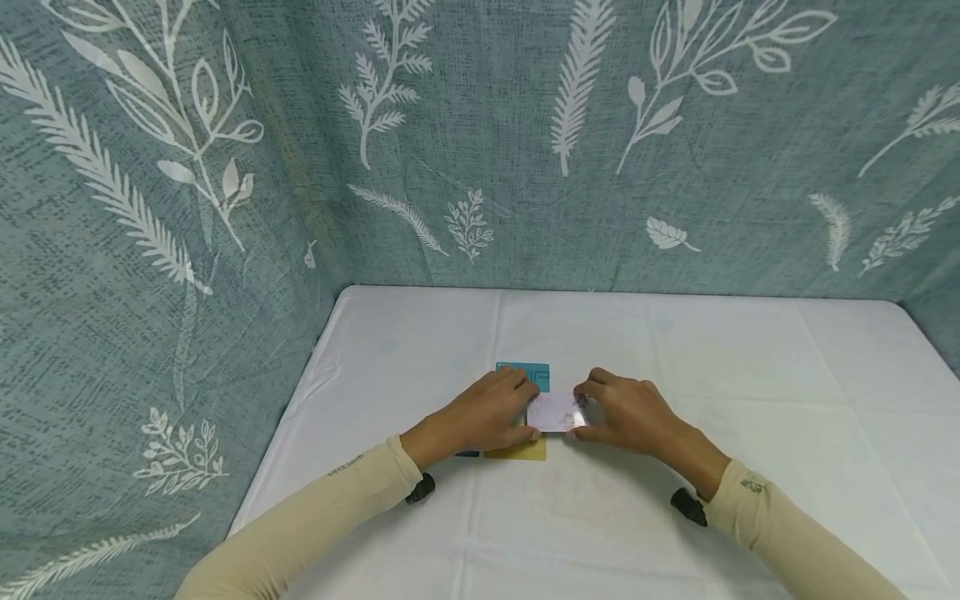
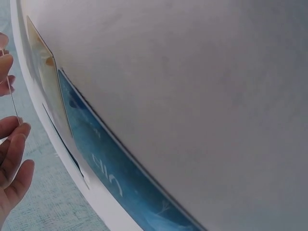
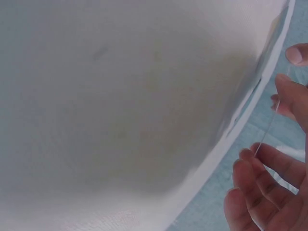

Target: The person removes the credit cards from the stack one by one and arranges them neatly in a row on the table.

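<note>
Both hands hold a pale, glossy card (image 1: 552,414) by its two short sides, over the middle of the table. My left hand (image 1: 483,412) pinches its left end between thumb and fingers. On the opposite end, my right hand (image 1: 630,414) does the same. Seen from the right wrist, the card is a thin edge-on line (image 3: 268,126) between the fingertips. Beyond the left fingers lies a teal card (image 1: 537,375). A gold card (image 1: 525,452) lies nearer, partly covered in the head view by the held card and left thumb. Most of a dark blue card (image 1: 468,454) is hidden under the left wrist.
A white cloth (image 1: 750,367) covers the table. Green-blue curtains (image 1: 480,142) with white leaf prints hang behind it and along the left side. Dark wrist-camera pieces (image 1: 688,507) stick out below both wrists.
</note>
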{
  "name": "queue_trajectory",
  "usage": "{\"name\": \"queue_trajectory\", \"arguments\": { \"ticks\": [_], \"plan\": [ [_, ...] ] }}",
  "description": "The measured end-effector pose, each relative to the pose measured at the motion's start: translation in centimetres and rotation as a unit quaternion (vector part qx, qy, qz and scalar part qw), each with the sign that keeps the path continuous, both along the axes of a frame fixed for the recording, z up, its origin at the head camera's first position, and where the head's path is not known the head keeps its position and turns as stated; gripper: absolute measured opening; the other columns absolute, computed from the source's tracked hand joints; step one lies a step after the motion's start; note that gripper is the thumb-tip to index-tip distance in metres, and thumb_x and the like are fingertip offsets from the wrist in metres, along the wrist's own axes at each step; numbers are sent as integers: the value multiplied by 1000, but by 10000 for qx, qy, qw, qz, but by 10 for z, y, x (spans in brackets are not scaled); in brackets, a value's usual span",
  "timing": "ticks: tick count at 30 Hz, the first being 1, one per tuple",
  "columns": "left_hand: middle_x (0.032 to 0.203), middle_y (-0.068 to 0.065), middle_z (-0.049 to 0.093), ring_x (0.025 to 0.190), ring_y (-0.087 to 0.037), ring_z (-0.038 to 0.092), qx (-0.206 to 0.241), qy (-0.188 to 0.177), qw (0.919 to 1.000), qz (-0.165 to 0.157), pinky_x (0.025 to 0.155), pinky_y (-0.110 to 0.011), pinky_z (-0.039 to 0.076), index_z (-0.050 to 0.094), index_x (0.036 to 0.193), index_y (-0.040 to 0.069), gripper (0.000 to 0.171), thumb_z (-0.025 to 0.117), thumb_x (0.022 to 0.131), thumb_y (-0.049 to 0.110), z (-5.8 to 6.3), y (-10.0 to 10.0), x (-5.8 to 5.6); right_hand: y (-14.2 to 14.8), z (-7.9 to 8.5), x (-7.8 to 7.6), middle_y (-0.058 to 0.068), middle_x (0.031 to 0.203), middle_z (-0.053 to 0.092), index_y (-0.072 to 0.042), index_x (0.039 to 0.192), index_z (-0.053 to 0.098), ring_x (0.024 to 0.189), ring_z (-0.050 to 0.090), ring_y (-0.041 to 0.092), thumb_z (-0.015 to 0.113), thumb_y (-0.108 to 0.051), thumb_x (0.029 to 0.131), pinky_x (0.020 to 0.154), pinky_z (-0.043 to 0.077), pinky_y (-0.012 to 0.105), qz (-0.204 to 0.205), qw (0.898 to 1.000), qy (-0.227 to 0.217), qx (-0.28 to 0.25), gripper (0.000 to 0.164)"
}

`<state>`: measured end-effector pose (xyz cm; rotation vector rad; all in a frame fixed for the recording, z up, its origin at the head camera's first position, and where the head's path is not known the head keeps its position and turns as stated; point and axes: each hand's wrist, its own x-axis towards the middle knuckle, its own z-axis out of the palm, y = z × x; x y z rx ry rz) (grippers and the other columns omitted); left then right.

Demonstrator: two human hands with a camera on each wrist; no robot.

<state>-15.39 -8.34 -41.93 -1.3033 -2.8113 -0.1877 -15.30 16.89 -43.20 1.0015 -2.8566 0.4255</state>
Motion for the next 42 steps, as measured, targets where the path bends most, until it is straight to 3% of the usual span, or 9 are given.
{"name": "queue_trajectory", "arguments": {
  "ticks": [8,25,42],
  "plan": [
    [111,-6,64,97,-17,56,3,111,9999,-80,87,-31,49,66,123,4,53,71,91,46,-4,1,1,3,-3,3,-1,101,68,-14,105,74,74,65,10,87,-49,73,51,44,23,-54,10000,12,-35,49],
    [118,-7,64,106,-19,57,-32,-130,9999,-95,93,-32,48,63,129,3,55,68,94,45,-4,3,2,8,-3,6,-2,102,67,-13,108,74,72,62,8,87,-47,73,52,43,24,-31,10000,41,-77,51],
    [117,-7,64,100,-18,56,31,-94,9999,-139,88,-31,49,64,127,4,55,70,92,46,-6,5,4,11,-2,10,-2,104,68,-14,108,74,74,64,9,87,-50,72,52,43,23,-96,9999,72,-23,53]
  ]
}}
